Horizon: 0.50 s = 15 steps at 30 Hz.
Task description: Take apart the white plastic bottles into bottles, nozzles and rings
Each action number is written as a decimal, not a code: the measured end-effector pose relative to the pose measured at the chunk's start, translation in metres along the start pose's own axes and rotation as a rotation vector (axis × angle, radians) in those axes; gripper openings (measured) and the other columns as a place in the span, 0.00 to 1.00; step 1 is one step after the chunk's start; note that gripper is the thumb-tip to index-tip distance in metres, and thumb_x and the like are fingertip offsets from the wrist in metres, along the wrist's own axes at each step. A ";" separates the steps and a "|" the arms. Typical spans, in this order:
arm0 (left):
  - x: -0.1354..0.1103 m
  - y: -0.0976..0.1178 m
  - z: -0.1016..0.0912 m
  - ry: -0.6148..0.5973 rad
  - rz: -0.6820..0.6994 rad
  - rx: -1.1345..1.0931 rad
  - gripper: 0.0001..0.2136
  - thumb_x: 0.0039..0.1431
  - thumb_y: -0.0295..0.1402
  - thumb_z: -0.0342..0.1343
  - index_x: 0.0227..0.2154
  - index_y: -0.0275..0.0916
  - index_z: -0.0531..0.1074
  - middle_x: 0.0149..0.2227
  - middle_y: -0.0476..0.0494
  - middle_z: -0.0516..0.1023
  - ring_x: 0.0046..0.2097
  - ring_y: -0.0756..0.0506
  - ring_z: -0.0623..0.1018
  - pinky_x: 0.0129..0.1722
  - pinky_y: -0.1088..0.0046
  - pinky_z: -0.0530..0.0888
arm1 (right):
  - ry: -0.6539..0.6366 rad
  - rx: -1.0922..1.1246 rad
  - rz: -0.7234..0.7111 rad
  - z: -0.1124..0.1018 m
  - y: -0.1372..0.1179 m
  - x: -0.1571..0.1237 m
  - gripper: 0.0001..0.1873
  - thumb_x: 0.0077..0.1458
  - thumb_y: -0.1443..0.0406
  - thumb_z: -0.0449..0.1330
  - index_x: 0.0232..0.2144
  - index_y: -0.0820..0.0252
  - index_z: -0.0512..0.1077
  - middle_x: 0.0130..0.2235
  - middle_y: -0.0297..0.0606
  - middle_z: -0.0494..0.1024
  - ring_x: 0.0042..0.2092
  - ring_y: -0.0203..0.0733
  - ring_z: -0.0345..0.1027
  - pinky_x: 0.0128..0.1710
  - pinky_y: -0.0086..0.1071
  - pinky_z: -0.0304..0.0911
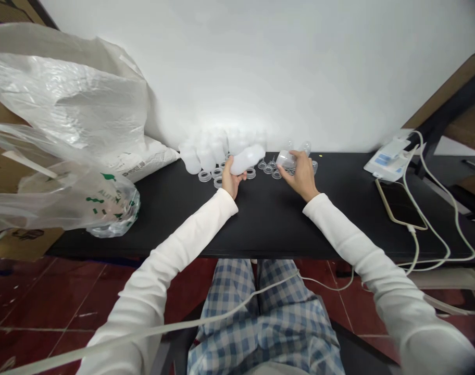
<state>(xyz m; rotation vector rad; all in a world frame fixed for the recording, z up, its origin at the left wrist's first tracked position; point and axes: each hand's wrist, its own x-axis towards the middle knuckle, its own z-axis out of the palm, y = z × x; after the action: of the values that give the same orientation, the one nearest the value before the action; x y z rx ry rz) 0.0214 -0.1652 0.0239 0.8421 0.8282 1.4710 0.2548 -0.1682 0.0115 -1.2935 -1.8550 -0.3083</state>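
My left hand (232, 181) is closed around a white, translucent baby bottle (247, 160) tilted with one end toward the right. Between the thumb and fingers of my right hand (302, 177) is a clear plastic cap (286, 159). The bottle and the cap are apart. Behind my left hand stand several similar white bottles (210, 147) against the wall. Clear rings (205, 176) lie in front of them. Several clear teats (268, 169) sit between my hands, and more clear caps (305, 148) are partly hidden behind my right hand.
A large white plastic sack (73, 99) and a clear bag with green print (108, 203) fill the left of the black table (261, 224). On the right lie a phone (401, 204), a white and blue packet (388, 159) and loose cables (452, 198). Another cable (222, 315) crosses my lap.
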 end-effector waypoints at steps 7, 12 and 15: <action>-0.001 0.008 -0.001 -0.187 0.021 -0.124 0.19 0.48 0.37 0.61 0.43 0.38 0.66 0.51 0.35 0.77 0.55 0.40 0.79 0.52 0.64 0.75 | 0.060 0.035 0.111 0.006 0.005 -0.004 0.29 0.64 0.42 0.50 0.50 0.60 0.66 0.46 0.51 0.75 0.49 0.59 0.70 0.53 0.57 0.61; 0.008 0.001 -0.011 -0.155 0.203 0.125 0.25 0.46 0.40 0.65 0.46 0.43 0.64 0.53 0.39 0.74 0.57 0.39 0.77 0.53 0.62 0.75 | 0.041 0.048 0.105 0.009 0.003 -0.005 0.26 0.62 0.43 0.54 0.46 0.58 0.67 0.43 0.48 0.76 0.47 0.58 0.70 0.51 0.54 0.63; 0.010 0.008 -0.024 -0.004 0.430 0.414 0.28 0.47 0.40 0.67 0.49 0.44 0.62 0.56 0.39 0.71 0.58 0.41 0.75 0.58 0.64 0.71 | 0.031 0.044 0.098 0.010 0.003 -0.005 0.24 0.62 0.44 0.55 0.44 0.57 0.67 0.41 0.47 0.76 0.45 0.56 0.70 0.49 0.52 0.64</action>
<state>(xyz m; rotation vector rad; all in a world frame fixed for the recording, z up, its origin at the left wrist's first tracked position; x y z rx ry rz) -0.0039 -0.1562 0.0201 1.3997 1.0097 1.6919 0.2532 -0.1640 0.0005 -1.3369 -1.7566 -0.2333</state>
